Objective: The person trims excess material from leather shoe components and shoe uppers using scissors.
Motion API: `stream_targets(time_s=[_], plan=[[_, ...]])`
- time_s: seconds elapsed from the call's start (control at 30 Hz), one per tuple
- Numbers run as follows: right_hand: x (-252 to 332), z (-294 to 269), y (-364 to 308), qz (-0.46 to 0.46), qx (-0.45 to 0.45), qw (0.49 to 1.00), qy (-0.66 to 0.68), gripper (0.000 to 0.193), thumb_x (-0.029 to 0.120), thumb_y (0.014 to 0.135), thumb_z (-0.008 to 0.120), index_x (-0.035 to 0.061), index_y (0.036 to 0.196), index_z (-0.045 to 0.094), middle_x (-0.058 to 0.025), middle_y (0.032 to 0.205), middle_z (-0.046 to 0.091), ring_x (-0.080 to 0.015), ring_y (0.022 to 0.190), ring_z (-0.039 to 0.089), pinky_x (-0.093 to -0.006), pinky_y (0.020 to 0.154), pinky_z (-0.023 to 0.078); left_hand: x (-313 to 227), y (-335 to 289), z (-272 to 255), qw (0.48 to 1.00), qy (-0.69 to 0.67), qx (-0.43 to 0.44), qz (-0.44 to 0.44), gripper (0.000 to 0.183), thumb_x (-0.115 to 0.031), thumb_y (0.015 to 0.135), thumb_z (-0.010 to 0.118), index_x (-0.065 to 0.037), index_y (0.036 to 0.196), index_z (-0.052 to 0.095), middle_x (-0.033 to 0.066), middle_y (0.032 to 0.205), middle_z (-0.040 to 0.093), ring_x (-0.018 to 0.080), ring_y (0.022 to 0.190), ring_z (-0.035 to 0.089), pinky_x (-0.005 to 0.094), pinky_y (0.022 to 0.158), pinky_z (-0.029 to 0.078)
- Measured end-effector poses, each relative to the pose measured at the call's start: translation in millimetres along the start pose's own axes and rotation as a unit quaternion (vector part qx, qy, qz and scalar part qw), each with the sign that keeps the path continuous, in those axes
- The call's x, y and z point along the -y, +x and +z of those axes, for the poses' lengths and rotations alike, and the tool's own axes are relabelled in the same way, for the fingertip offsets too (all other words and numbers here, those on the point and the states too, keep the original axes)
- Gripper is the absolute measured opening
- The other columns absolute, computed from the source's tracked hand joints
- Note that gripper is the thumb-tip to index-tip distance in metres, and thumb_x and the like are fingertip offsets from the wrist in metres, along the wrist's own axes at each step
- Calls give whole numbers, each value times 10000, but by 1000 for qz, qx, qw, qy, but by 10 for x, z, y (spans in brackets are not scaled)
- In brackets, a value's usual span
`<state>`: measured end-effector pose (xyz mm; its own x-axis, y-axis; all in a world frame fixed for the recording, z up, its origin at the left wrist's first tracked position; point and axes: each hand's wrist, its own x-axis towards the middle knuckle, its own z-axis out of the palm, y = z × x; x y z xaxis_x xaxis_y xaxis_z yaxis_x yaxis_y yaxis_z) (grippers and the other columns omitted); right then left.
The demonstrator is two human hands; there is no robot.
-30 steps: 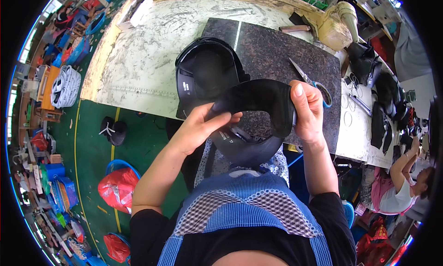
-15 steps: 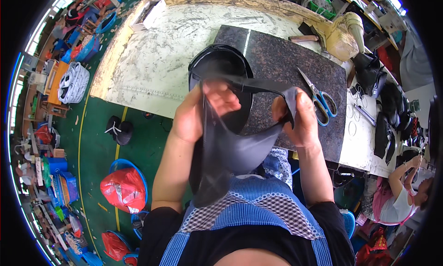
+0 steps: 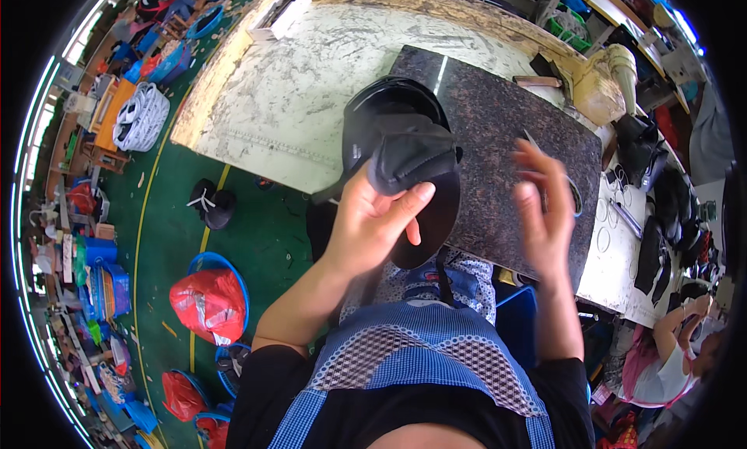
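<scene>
Nearest to us is our blue checked apron [image 3: 420, 336], with a red bag [image 3: 206, 297] in a blue basket [image 3: 243, 293] on the floor to the left.

Beyond the apron, our left hand [image 3: 369, 223] holds up a black leather-like piece [image 3: 412, 157], seemingly part of a shoe upper, above the near edge of the worktop [image 3: 350, 56]. Its fingers are narrow on the piece, gripping the near edge; we judge that this grip supports the soft material while leaving the rest of it free.

Our right hand [image 3: 551, 215] is blurred and well apart from the piece, its fingers wide, and we make out nothing in them. It covers much of the scissors [image 3: 576, 201], which seem placed there to be within easy reach.

Behind the held piece rises a larger black curved form [image 3: 389, 99]; the left hand and the piece block its middle, so we cannot tell whether it is one part or several. It overlaps the dark granite slab [image 3: 513, 110], probably laid there as a hard, flat base. Cord loops [image 3: 603, 237] lie to its right.

Farther off are a wooden-handled hammer [image 3: 537, 81], a yellowish block [image 3: 597, 95] and, far left, a white box [image 3: 278, 17].
</scene>
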<state>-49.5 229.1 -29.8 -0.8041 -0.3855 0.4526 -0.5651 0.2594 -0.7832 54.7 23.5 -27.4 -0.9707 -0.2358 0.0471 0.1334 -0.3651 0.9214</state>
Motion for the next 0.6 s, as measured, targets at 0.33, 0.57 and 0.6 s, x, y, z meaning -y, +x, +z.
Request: stream_targets(time_s=[0.33,0.57,0.6], plan=[[-1143,-1102,-187,241,116,933,-241,399,189,760,777,-14,1087,672,-153,1030,663,-188,891,639,-300,819,493,7,-37,-206,995,78,54,4,235,-32,913,671,7,1143,652,61,1068,697,48,844,635,211,637,539],[-327,-572,-35,260,96,924,265,512,211,703,795,14,1119,570,-53,890,580,-138,785,570,-295,739,479,-226,13,-243,992,121,11,35,275,21,868,695,32,1139,657,74,1068,702,99,954,641,251,856,509],[-184,-465,-24,264,123,923,251,492,224,687,821,19,1060,575,-30,835,542,-142,759,545,-304,705,463,-242,17,-264,992,123,11,36,275,21,868,695,32,1139,657,74,1068,702,99,954,641,251,856,509]])
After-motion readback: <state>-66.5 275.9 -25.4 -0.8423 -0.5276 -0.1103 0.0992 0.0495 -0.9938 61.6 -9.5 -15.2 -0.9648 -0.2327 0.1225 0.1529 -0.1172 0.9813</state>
